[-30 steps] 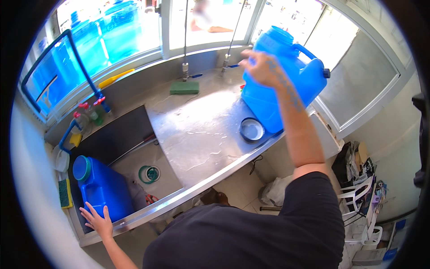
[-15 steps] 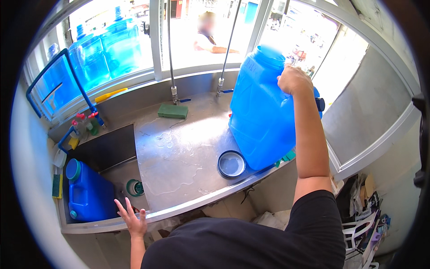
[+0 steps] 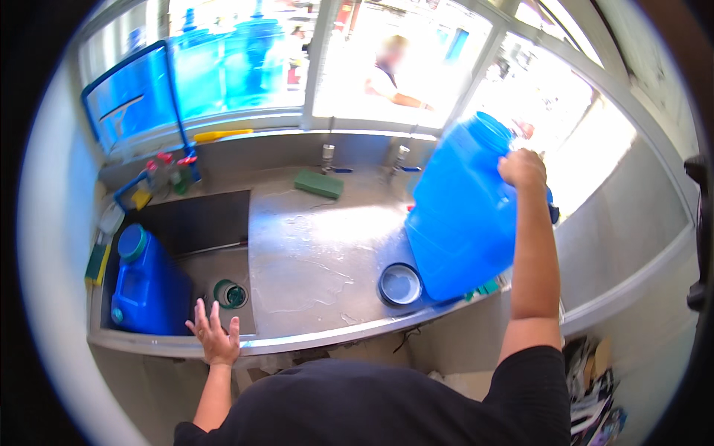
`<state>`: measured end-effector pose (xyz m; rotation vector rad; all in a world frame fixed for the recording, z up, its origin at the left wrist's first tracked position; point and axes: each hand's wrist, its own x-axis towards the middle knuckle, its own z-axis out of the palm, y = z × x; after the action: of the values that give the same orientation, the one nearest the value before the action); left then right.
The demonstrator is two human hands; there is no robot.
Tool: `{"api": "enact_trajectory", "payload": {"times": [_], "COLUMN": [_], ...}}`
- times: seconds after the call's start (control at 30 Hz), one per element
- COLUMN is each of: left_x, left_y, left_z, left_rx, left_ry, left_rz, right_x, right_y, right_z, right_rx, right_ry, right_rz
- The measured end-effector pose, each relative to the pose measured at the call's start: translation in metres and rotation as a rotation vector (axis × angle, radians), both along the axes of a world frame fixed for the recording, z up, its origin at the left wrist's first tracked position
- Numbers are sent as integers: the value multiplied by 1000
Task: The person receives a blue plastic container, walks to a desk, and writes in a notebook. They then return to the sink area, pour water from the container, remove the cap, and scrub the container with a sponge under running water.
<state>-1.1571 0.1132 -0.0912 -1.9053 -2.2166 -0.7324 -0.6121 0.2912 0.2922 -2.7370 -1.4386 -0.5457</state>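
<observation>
My right hand [image 3: 524, 168] is closed around the handle by the mouth of a large light-blue water container [image 3: 461, 223]. The container leans on the steel counter, its top uncapped. Beside its base lies a round dark cap [image 3: 400, 285] with a pale inside, turned upward. My left hand [image 3: 215, 342] is raised over the sink's front edge, fingers spread and holding nothing. Nearest to it is a dark-blue container [image 3: 152, 286] with a green cap, upright in the sink basin. A green ring-shaped piece [image 3: 230, 295] lies on the basin floor.
The steel counter [image 3: 312, 256] is wet. A green sponge [image 3: 318, 184] lies near two blue-levered taps [image 3: 327, 160]. Small bottles [image 3: 167, 175] stand at the back left. Blue water jugs [image 3: 253, 63] and a person [image 3: 390, 70] show beyond the windows.
The view has shifted, so the counter and window sit farther right in the picture. My right hand keeps its hold on the large container; my left hand stays spread near the sink edge.
</observation>
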Motion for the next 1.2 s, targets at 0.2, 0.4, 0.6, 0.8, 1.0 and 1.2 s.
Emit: {"api": "enact_trajectory", "payload": {"times": [0.2, 0.4, 0.6, 0.8, 1.0, 1.2], "left_x": [0, -2, -3, -1, 1, 0], "left_y": [0, 1, 1, 3, 3, 3], "left_z": [0, 1, -4, 2, 9, 8], "left_rx": [-46, -133, -87, -128, -173, -182], "left_ry": [-68, -104, -105, -116, -125, -123], "left_rz": [7, -17, -12, -14, -10, -13], "right_x": [-7, -2, 7, 8, 5, 3], "right_y": [4, 8, 19, 18, 11, 10], "right_z": [3, 1, 8, 8, 6, 8], "right_rx": [-71, -23, -93, -21, 18, 33], "right_ry": [-23, -2, 28, 49, 75, 92], "right_rz": [-80, -125, -187, -181, -177, -181]}}
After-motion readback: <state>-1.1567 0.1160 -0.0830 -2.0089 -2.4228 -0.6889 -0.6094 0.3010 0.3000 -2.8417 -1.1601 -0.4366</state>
